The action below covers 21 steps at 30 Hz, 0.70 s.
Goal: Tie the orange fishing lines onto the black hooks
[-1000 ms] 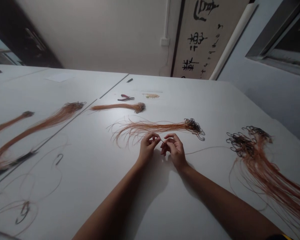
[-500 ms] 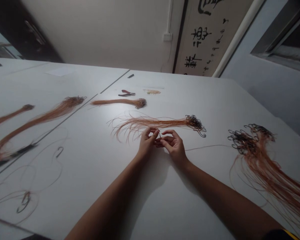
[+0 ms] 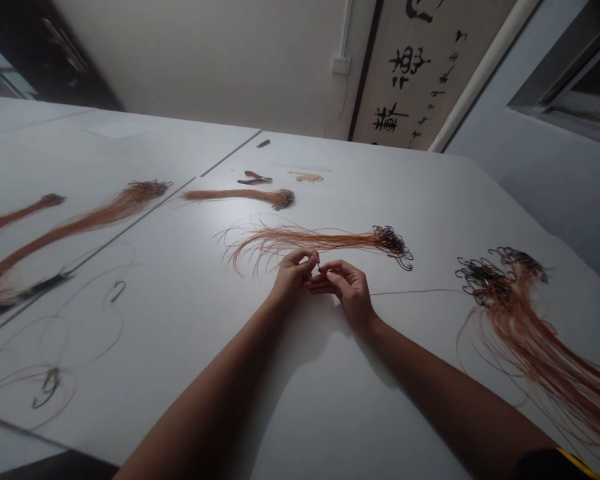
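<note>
Both hands, left hand (image 3: 293,277) and right hand (image 3: 347,290), pinch a small hook (image 3: 319,267) above the worktop (image 3: 300,373); its orange line (image 3: 410,292) could snag the nearby hook bundle (image 3: 325,239).

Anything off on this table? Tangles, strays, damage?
Mostly tidy bundles, but loose single hooks with curling line lie scattered at the near left, apart from the bundles. The middle bundle fans out at its tail. No damage visible. Both hands pinch one small hook.

Brush calligraphy on wall scroll (image 3: 415,73), chars not legible.
</note>
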{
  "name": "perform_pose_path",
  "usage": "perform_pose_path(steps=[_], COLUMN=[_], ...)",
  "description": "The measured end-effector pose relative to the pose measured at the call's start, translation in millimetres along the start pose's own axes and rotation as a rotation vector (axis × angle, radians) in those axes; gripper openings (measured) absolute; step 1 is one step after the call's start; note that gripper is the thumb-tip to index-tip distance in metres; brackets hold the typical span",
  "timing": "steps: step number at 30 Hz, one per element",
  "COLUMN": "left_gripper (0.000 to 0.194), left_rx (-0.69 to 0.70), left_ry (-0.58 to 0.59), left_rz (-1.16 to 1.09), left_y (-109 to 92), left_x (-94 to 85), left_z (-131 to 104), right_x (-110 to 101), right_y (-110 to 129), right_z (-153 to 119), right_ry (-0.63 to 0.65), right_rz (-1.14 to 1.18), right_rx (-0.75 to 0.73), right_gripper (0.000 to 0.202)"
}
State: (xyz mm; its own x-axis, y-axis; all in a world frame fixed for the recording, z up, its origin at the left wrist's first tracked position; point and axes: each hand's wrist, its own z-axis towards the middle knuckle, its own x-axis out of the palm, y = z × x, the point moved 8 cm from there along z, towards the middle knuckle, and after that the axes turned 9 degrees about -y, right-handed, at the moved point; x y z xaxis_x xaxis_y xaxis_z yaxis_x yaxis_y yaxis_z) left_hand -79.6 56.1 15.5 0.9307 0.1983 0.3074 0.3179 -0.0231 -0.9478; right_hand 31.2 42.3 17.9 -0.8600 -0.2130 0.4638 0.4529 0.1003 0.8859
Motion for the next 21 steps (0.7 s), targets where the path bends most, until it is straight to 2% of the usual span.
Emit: perform_pose_path(steps=[9, 21], left_gripper=[0.020, 0.019], left_rx=[-0.011, 0.025], left_ry=[-0.033, -0.050], left_rz=[-0.003, -0.020], left_y=[6.7, 4.4], left_x=[-4.3, -4.0], left_z=[2.6, 2.2], right_x=[-0.7, -8.2], right_y=[-9.3, -13.0], right_z=[-0.3, -0.1], right_ry=[-0.006, -0.048], right_rz=[-0.009, -0.032], right_rx=[0.102, 0.139], right_gripper=[0.021, 0.016])
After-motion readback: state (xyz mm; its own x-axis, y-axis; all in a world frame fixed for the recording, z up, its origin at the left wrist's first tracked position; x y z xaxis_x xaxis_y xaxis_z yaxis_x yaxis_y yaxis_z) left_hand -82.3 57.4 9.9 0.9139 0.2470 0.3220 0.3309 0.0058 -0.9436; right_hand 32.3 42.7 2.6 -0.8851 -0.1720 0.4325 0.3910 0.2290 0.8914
